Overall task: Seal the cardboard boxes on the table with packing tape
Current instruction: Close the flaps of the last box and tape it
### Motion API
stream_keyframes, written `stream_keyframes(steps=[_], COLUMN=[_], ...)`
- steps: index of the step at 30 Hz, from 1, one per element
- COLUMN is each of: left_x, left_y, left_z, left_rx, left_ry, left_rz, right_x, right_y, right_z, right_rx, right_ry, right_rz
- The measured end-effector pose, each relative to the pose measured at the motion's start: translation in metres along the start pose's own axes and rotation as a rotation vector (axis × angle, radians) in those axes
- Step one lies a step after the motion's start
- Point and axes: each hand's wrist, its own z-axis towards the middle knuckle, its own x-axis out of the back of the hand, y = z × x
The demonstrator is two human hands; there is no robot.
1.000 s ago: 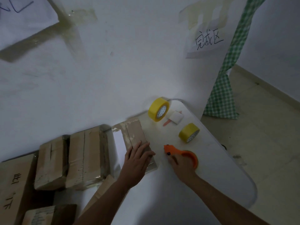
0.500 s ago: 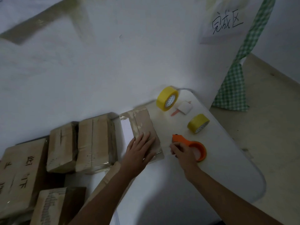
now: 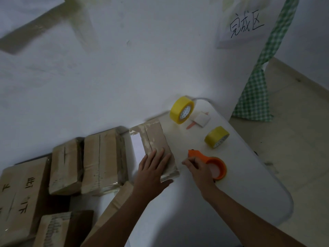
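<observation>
Left hand (image 3: 153, 172): lies flat on the near end of the box, fingers straight and slightly spread, thumb over the near edge.
Right hand (image 3: 199, 171): fingers curled round the handle of the orange dispenser, just right of the box.
Box (image 3: 156, 139): small, brown, lying flat on the white worktop (image 3: 249, 184) with its far end near the wall; flaps shut, a seam running down its length, torn pale patches along its edges.
Dispenser (image 3: 211, 164): orange, resting on the worktop, its ring holding a pale roll of tape; its nose points away from the person.
Big roll (image 3: 181, 110): yellow tape standing on edge at the far end of the worktop, by the wall.
Small roll (image 3: 216, 136): yellow tape, tilted, between the big roll and the dispenser, apart from both.
White pad (image 3: 201, 119): a small square thing with a reddish tab, just right of the big roll.
Other boxes (image 3: 102, 161): two brown ones side by side left of the held box, more lower left, one with dark printed characters.
Sign (image 3: 246, 26): white paper with handwritten characters, taped to the wall.
Checked cloth (image 3: 256, 86): green and white, hanging at the right, beyond the worktop.
</observation>
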Motion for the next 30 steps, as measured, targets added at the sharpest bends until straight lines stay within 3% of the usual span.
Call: stream_keyframes(steps=[5, 12, 17, 26, 30], left_x=[0.013, 0.002, -0.002, -0.006, -0.004], left_y=[0.012, -0.013, -0.013, -0.011, -0.011], left_z=[0.016, 0.005, 0.004, 0.004, 0.005], left_rx=[0.119, -0.051, -0.061, -0.068, -0.055], left_ry=[0.028, 0.02, 0.044, 0.082, 0.059], left_rz=[-0.008, 0.012, 0.059, 0.057, 0.046], right_x=[0.001, -0.007, -0.021, -0.043, -0.037], right_y=[0.0, 0.008, 0.022, 0.031, 0.029], right_z=[0.001, 0.017, 0.031, 0.027, 0.043], right_rx=[0.07, 0.298, 0.421, 0.274, 0.113], right_ry=[-0.016, -0.032, -0.066, -0.067, -0.205], right_rz=[-0.036, -0.231, -0.362, -0.318, -0.443])
